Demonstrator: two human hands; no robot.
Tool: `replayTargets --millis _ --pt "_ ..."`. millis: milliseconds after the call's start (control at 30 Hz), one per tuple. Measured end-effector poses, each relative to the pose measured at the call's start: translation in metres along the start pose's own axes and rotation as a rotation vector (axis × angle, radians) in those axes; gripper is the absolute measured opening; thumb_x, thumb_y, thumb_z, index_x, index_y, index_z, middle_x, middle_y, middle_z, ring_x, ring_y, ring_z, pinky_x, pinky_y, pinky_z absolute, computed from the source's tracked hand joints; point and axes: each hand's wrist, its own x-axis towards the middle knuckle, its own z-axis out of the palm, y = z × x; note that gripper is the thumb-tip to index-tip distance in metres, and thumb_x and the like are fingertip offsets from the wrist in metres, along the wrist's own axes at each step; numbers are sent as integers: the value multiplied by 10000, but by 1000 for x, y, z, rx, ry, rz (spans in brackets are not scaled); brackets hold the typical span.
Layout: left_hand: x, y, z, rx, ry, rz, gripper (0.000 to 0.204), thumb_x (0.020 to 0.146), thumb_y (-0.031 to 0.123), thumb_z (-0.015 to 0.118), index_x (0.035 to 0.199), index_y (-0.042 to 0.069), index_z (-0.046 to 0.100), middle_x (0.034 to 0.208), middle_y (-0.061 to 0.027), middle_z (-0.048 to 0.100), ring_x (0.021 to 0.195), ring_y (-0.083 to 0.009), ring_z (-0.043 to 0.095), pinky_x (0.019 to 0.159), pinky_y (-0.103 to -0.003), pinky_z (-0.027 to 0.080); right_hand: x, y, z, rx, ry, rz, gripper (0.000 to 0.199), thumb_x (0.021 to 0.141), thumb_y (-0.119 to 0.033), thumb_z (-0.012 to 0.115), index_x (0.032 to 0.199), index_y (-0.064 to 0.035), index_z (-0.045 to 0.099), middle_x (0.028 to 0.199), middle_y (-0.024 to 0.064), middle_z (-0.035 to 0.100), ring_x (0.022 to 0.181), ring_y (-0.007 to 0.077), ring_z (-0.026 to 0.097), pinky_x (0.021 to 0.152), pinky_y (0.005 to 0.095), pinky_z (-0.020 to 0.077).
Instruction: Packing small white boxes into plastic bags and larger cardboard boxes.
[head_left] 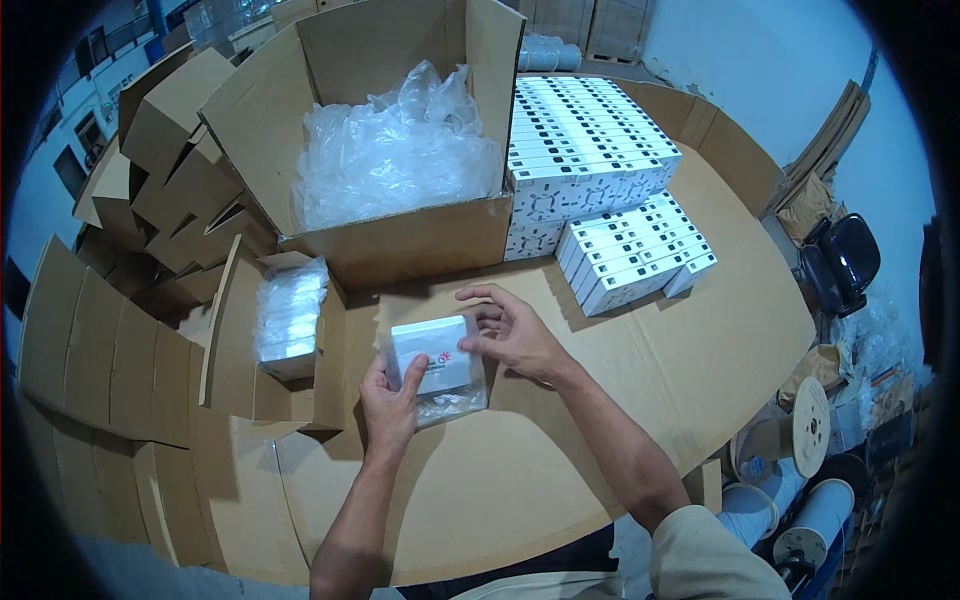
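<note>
A flat white box (pixel 430 372) with a small red mark and dark print is held over the table in front of me. Clear plastic bag film (pixel 452 404) shows around its lower and right edges. My left hand (pixel 390 408) grips the lower left side, thumb across the front. At the upper right edge, my right hand (pixel 518 338) pinches box and film between thumb and fingers, its index finger raised. To the left, an open small carton (pixel 332 360) contains a row of bagged white boxes (pixel 292 312).
Behind my hands stands a large open carton (pixel 400 245) full of clear plastic bags (pixel 395 155). Stacks of white patterned boxes (pixel 590 150) rise beside it, with a lower stack (pixel 635 250) nearer. Empty cartons (pixel 180 160) pile up at left; reels (pixel 810 425) sit beyond the cardboard-covered table (pixel 560 440).
</note>
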Motion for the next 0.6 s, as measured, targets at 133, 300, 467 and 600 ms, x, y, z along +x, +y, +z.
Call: replayTargets --millis 133,300,467,600 --pt "1 0 -1 29 22 11 286 983 218 716 1152 -3 651 1017 -65 711 933 -123 663 842 -300 529 -3 4 -3 -143 -155 206 283 951 -117 726 1182 35 668 1034 73 736 982 129 675 885 299 546" --pt "5 -5 -2 46 97 17 345 1043 311 621 1143 -15 666 968 -37 694 912 -105 623 812 -285 515 -3 13 1 -111 -135 190 307 988 -171 693 1229 18 679 1030 45 736 956 88 663 848 278 546" --pt "9 -6 4 36 118 37 453 1084 387 509 1271 -1 650 1090 -65 685 998 -120 601 900 -299 494 -3 28 13 -94 104 55 339 1060 -253 585 1213 20 716 1025 40 745 925 75 641 842 253 539" --pt "12 -7 6 87 133 131 509 1102 417 437 1395 35 605 1306 -100 651 1163 -149 558 1045 -324 426 -5 32 20 -65 161 27 344 1062 -251 582 1231 21 706 1047 49 748 923 83 646 846 259 541"
